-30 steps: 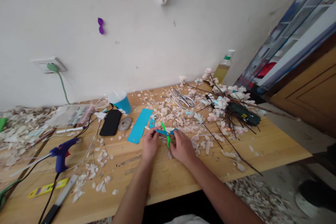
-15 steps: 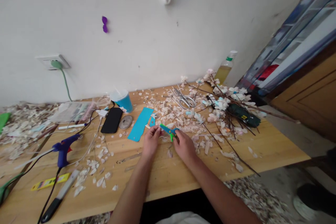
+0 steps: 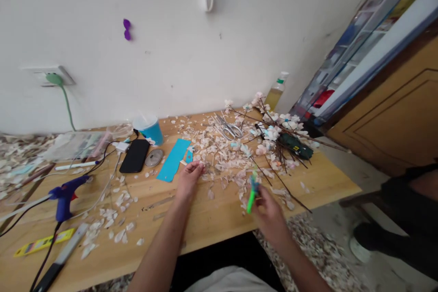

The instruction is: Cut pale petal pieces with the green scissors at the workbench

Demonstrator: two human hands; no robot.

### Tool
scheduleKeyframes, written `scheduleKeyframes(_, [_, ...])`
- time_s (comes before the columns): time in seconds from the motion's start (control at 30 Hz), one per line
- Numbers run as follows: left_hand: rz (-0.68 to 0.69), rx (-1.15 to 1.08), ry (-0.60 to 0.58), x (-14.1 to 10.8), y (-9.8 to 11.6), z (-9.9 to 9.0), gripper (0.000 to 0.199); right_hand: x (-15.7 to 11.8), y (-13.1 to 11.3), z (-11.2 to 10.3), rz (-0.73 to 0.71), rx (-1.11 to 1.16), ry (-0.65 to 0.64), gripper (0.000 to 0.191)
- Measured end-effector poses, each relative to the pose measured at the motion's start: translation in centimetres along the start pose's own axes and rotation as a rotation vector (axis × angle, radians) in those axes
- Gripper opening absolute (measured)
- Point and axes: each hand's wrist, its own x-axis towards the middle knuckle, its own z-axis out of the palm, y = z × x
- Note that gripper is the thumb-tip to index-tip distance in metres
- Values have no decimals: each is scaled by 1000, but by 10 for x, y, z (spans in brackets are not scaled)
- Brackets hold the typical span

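Observation:
My right hand (image 3: pixel 270 214) grips a small pair of scissors (image 3: pixel 253 191) with green and blue parts, blurred by motion, above the table's front edge. My left hand (image 3: pixel 190 177) is over the middle of the table, its thumb and fingers pinched around a small pale piece (image 3: pixel 201 164), perhaps a petal; its kind is not clear. Just left of that hand lies a blue sheet (image 3: pixel 174 159) with a cut edge, and a smaller blue scrap (image 3: pixel 189 157) rests beside it. Pale petal-like shavings (image 3: pixel 219 150) cover the tabletop beyond both hands.
Metal scissors (image 3: pixel 230 128) lie at the back, near branches with white blossoms (image 3: pixel 272 132) and a bottle (image 3: pixel 275 93). To the left are a phone (image 3: pixel 134 156), a blue cup (image 3: pixel 150 130), a glue gun (image 3: pixel 65 196) and a yellow cutter (image 3: pixel 44 242). A seated person's leg (image 3: pixel 386 232) shows at right.
My right hand has moved the green-and-blue scissors away from my left hand, to the right and nearer me. The left hand stays pinched near the blue sheet. The view has shifted right.

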Motion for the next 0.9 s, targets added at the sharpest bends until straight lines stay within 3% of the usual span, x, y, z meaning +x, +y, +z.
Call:
scheduleKeyframes(0.2, [58,30,-37,1,-5,-4,32,59,-29,64,-115,-92,-199,14])
scheduleKeyframes(0.33, [38,17,-43,0,-5,-6,28,72,-30,89,-169,-180,-254,18])
scheduleKeyframes(0.53, [55,71,32,5,-4,-11,28,56,-11,104,-265,-218,-132,41])
scheduleKeyframes(0.77, [91,170,-48,3,-1,-13,28,55,-10,106,-245,-201,-120,35])
scheduleKeyframes(0.9, [82,177,-24,1,-5,-12,26,56,-10,103,-242,-200,-142,33])
